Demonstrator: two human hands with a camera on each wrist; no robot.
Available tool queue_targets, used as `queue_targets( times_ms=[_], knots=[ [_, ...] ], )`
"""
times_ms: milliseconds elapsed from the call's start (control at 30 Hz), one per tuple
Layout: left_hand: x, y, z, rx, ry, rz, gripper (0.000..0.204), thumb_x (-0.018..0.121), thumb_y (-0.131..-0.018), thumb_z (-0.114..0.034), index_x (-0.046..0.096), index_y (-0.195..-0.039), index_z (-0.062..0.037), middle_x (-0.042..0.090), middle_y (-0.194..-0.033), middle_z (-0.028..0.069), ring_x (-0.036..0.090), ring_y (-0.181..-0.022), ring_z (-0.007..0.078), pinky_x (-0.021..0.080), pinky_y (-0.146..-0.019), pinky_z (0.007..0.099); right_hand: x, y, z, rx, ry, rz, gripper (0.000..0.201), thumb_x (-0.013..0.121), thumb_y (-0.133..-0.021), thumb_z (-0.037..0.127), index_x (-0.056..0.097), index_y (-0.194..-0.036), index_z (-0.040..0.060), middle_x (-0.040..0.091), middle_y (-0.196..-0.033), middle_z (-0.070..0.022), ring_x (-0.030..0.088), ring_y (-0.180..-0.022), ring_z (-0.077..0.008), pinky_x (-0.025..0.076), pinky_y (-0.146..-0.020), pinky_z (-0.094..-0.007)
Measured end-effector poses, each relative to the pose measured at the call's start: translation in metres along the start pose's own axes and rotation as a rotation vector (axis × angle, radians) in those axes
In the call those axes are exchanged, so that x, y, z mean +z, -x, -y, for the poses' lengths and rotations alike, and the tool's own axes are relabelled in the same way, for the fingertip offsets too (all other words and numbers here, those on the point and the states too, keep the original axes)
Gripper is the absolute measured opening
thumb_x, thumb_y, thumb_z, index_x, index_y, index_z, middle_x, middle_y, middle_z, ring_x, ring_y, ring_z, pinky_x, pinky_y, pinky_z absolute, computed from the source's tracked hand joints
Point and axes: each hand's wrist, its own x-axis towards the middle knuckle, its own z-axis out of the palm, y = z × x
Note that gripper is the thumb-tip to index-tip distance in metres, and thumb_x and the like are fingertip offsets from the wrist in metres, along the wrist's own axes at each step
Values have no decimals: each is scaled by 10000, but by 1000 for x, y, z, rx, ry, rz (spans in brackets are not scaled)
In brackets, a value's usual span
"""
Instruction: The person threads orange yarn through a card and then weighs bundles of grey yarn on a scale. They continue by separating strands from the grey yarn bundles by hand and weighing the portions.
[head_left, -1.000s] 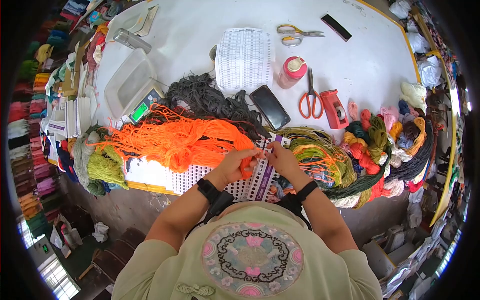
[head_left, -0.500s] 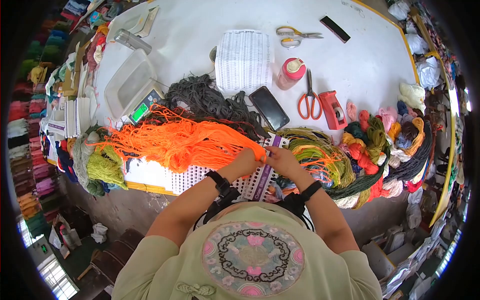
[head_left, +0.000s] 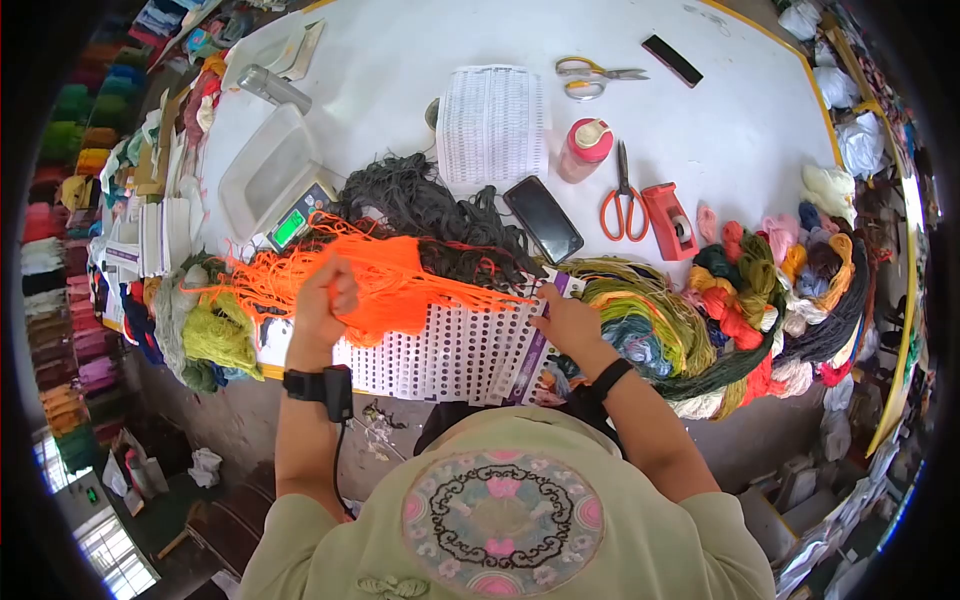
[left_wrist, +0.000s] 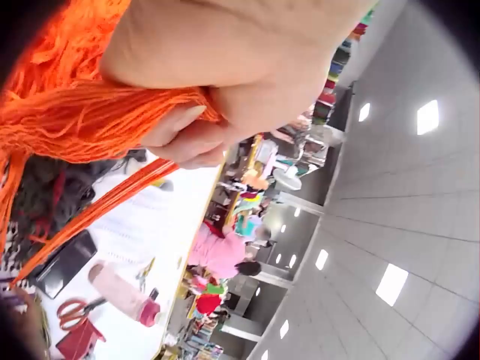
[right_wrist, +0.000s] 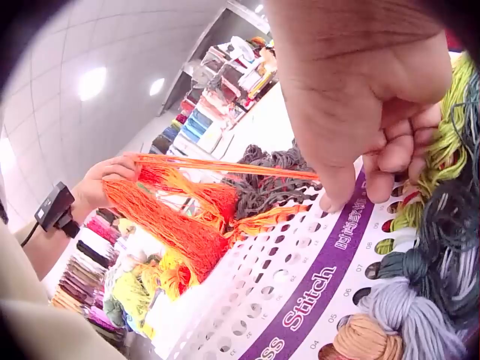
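Note:
My left hand (head_left: pixel 325 308) grips a thick hank of bright orange embroidery thread (head_left: pixel 390 285), its fingers curled round the strands in the left wrist view. From that fist a thin taut bundle of the orange thread runs right to my right hand (head_left: pixel 572 322). There the thumb (right_wrist: pixel 339 186) and fingers pinch its end, close over a white punched card with a purple "Stitch" strip (right_wrist: pixel 307 289). The rest of the orange thread hangs and lies across more hole-punched cards (head_left: pixel 455 355). Behind it is a heap of dark grey thread (head_left: pixel 400 200).
Multicoloured skeins (head_left: pixel 735 310) crowd the right, with olive thread (head_left: pixel 640 290) nearer. Beyond are a black phone (head_left: pixel 543 218), red-handled scissors (head_left: pixel 624 200), a red tape dispenser (head_left: pixel 668 220), a pink-lidded bottle (head_left: pixel 585 150) and a printed sheet (head_left: pixel 490 125). A digital scale (head_left: pixel 290 228) stands left.
My left hand has moved from beside the right hand far to the left, drawing the orange thread out between them. My right hand stays near the purple-striped card.

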Motion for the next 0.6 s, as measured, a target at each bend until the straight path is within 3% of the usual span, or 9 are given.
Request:
queue_targets(
  times_ms=[67, 100, 200, 333, 400, 467, 533, 567, 600],
  knots=[
    [-14, 9, -19, 179, 44, -121, 225, 508, -969, -275, 534, -843, -89, 458, -650, -23, 334, -481, 55, 251, -407, 189, 2, -1, -4, -3, 1, -7, 504, 653, -830, 376, 441, -1239, 172, 674, -812, -142, 669, -801, -329, 506, -660, -457],
    [-40, 15, -41, 405, -56, -291, 224, 515, -968, -290, 578, -934, -77, 517, -705, -15, 341, -504, 48, 260, -425, 179, 5, 0, -4, -10, -2, -16, 511, 655, -828, 372, 436, -1244, 171, 673, -810, -145, 668, -794, -332, 505, -659, -459],
    [-30, 55, -83, 736, -150, -500, 306, 558, -954, -238, 580, -1199, -57, 590, -884, -15, 401, -566, 22, 292, -437, 171, 10, 3, -9, -50, 0, -54, 525, 653, -826, 355, 426, -1260, 163, 673, -817, -159, 667, -791, -338, 503, -652, -454],
    [-31, 114, -129, 1207, -165, -534, 341, 558, -953, -188, 544, -1248, -16, 604, -983, 25, 410, -630, 45, 312, -511, 187, 17, 17, -16, -32, -137, -161, 517, 661, -822, 293, 440, -1264, 141, 662, -790, -140, 660, -759, -315, 501, -640, -432],
    [-20, 143, -142, 1326, -246, -442, 346, 529, -960, -145, 516, -1268, 12, 594, -1023, 51, 392, -622, 59, 300, -525, 201, 20, 27, -21, -76, -542, -286, 486, 663, -813, 172, 461, -1251, 108, 627, -826, -114, 643, -714, -260, 499, -626, -384],
    [-14, 170, -148, 1373, -245, -373, 350, 518, -962, -131, 501, -1274, 27, 587, -1037, 55, 380, -612, 62, 295, -519, 203, 23, 41, -23, -103, -581, -415, 478, 663, -803, 121, 469, -1240, 94, 600, -856, -103, 625, -692, -237, 497, -626, -361],
    [-11, 198, -152, 1323, -217, -44, 372, 493, -967, -120, 436, -1292, 52, 556, -1022, 57, 368, -594, 72, 305, -514, 207, 19, 57, -22, -127, -602, -544, 455, 660, -785, 28, 491, -1207, 60, 543, -960, -93, 595, -722, -194, 496, -654, -305],
    [-6, 217, -150, 1333, -209, -39, 372, 493, -967, -120, 436, -1292, 52, 556, -1022, 57, 368, -594, 72, 305, -514, 207, 15, 65, -16, -133, -598, -555, 455, 660, -785, 28, 491, -1207, 60, 543, -960, -93, 595, -722, -194, 496, -654, -305],
    [0, 236, -146, 1347, -187, 116, 356, 494, -964, -116, 433, -1272, 52, 534, -1014, 52, 371, -594, 75, 319, -520, 208, 9, 74, -9, -165, -580, -630, 440, 660, -786, 28, 500, -1195, 56, 541, -973, -95, 590, -750, -190, 496, -671, -296]
  ],
)
